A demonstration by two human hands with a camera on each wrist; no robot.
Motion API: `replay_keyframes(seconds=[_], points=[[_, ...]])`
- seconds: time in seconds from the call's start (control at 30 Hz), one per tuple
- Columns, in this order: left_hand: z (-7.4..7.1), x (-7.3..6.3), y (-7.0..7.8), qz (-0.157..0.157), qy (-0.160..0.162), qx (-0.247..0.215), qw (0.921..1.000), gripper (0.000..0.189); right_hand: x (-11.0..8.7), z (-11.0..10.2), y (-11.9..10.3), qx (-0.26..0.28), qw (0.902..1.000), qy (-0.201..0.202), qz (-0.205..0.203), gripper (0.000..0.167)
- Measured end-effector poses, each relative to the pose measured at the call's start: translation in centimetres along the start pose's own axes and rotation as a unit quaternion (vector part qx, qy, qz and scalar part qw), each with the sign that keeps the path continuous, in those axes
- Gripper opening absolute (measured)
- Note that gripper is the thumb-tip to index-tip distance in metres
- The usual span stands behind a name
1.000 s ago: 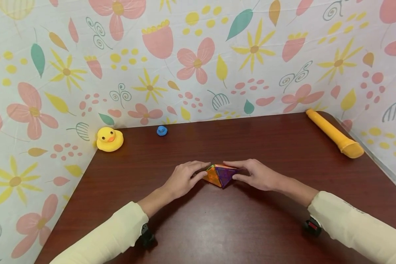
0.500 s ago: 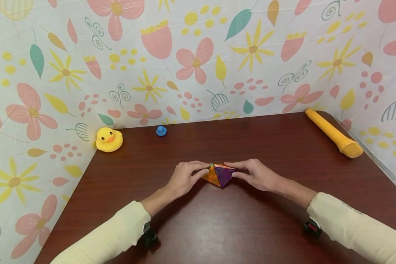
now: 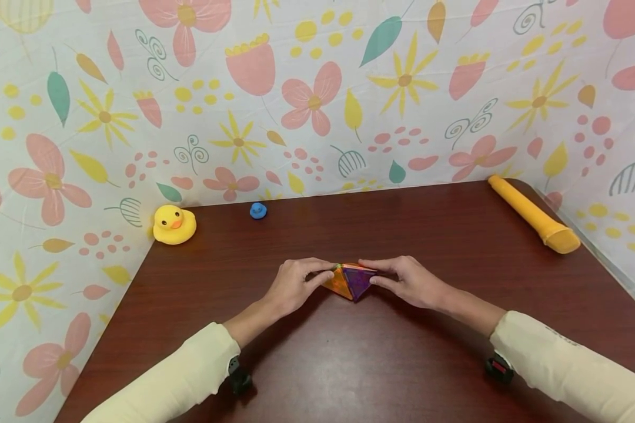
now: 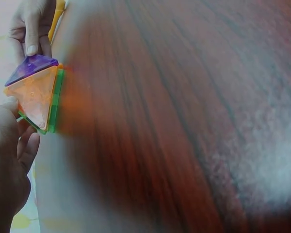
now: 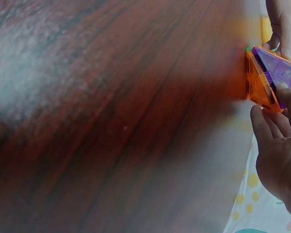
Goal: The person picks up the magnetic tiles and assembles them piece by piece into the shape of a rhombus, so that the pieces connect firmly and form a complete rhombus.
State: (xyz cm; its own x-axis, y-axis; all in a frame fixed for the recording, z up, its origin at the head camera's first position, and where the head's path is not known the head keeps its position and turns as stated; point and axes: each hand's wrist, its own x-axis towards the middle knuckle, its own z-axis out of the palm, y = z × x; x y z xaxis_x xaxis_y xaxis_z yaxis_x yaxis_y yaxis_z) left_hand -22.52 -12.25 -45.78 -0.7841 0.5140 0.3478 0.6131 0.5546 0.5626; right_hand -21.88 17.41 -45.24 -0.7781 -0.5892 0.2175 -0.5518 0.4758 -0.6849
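Observation:
Both hands hold a small shape built of translucent triangular magnetic tiles near the middle of the table. An orange tile (image 3: 341, 285) and a purple tile (image 3: 358, 283) face me, joined along one edge. Green edges of a further tile (image 4: 56, 104) show in the left wrist view, beside the orange one. My left hand (image 3: 293, 286) pinches the orange side, thumb in front and fingers over the top. Across from it, my right hand (image 3: 417, 282) grips the purple side between thumb and fingers. The underside of the shape is hidden.
A yellow rubber duck (image 3: 174, 225) sits at the table's back left corner, and a small blue duck (image 3: 258, 210) stands to its right. Along the right edge lies a yellow microphone-shaped object (image 3: 534, 214). A floral cloth (image 3: 307, 153) hangs behind the brown table (image 3: 338, 364).
The left thumb has shifted slightly up and right on the orange tile. The shape and both hands otherwise stay nearly in place.

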Motion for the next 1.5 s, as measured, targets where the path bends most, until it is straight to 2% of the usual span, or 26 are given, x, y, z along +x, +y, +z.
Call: replay_keyframes(seconds=[0.27, 0.47, 0.7, 1.0, 1.27, 1.5], points=[[-0.2, -0.6, -0.6, -0.018, -0.028, 0.011, 0.9994, 0.03, -0.3, 0.1, 0.0, 0.013, 0.9995, -0.008, 0.027, 0.051], [-0.3, -1.0, -1.0, -0.021, -0.038, 0.009, 0.999, 0.033, -0.7, 0.1, 0.2, -0.008, 0.9996, 0.019, 0.019, 0.046], [-0.3, -1.2, -1.3, -0.016, -0.034, 0.015, 0.9992, 0.03, -1.0, 0.0, 0.2, -0.017, 0.9976, 0.063, 0.022, 0.036], [-0.3, -1.2, -1.1, -0.014, -0.026, 0.012, 0.9995, 0.025, -0.9, -0.1, 0.0, -0.019, 0.9943, 0.1, 0.032, 0.026], [-0.2, -1.2, -1.2, -0.017, -0.02, 0.01, 0.9996, 0.025, -0.8, -0.1, -0.1, -0.002, 0.9928, 0.107, 0.053, 0.024], [-0.2, -1.2, -1.2, -0.017, -0.024, 0.008, 0.9996, 0.026, -0.8, -0.2, -0.2, -0.01, 0.9932, 0.105, 0.051, 0.025]])
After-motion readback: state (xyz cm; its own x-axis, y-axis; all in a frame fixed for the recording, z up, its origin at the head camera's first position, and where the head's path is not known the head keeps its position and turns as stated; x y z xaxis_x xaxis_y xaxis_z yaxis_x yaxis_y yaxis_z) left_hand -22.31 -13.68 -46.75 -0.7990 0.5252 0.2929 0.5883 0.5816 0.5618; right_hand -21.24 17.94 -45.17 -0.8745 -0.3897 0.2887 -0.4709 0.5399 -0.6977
